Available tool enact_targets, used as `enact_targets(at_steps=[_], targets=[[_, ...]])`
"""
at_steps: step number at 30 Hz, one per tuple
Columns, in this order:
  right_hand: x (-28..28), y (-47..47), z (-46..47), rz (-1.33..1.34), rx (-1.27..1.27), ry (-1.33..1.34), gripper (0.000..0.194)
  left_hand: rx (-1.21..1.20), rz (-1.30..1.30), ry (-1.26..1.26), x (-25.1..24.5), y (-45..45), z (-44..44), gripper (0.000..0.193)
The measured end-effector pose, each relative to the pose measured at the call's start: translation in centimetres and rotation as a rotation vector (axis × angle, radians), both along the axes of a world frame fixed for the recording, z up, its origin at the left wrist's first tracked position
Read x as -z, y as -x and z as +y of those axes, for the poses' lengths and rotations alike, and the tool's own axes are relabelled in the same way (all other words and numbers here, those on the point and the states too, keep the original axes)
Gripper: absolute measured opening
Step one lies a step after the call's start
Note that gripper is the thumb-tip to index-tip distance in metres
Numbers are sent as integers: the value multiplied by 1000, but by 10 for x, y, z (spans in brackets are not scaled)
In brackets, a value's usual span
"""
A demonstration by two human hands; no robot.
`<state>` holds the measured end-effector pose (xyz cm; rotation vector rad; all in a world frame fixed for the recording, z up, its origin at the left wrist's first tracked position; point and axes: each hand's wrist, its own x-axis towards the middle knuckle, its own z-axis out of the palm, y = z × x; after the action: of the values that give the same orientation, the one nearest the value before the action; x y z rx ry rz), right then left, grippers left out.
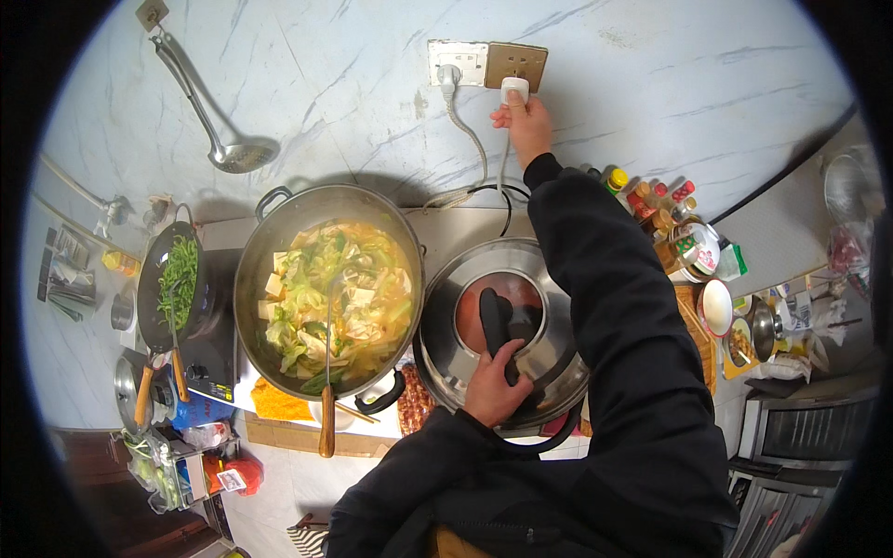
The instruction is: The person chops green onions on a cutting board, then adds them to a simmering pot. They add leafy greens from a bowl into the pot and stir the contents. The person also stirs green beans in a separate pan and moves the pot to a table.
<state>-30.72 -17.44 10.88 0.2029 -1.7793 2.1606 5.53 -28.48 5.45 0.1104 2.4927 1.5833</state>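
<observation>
My left hand [497, 385] grips the black handle [497, 328] of a steel lid with a glass centre [436, 335], which sits over a large pot. Up at the wall, my right hand [529, 129] holds a white plug [515, 91] at the brown wall socket [518, 60]. Whether its pins are fully in cannot be seen. A grey plug [448, 74] sits in the white socket beside it. Left of the lidded pot, a large pan [241, 300] holds cabbage, tofu pieces and broth, with a wooden-handled utensil [327, 418] resting in it.
A wok [150, 286] with green vegetables stands at the left. A skimmer [241, 157] hangs on the wall. Seasoning bottles [640, 199] and a wooden board [687, 317] are at the right, beyond my right sleeve. Cords [481, 164] hang behind the lidded pot. A vegetable rack [174, 471] stands lower left.
</observation>
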Motion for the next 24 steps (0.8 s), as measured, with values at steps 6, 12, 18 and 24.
enact_targets(at_steps=[6,12,18,24], targets=[[0,1,-7,18,27,-32,40,62,12,5,4,4,5,53],[-9,9,-8,-146,103,-104,49,84,25,4,8,10,9,55],[-9,21,-5,-336,97,-29,56,106,68,17,11,20,11,54],[-21,4,16,-296,54,-394,60,122,18,-44,13,17,14,59]])
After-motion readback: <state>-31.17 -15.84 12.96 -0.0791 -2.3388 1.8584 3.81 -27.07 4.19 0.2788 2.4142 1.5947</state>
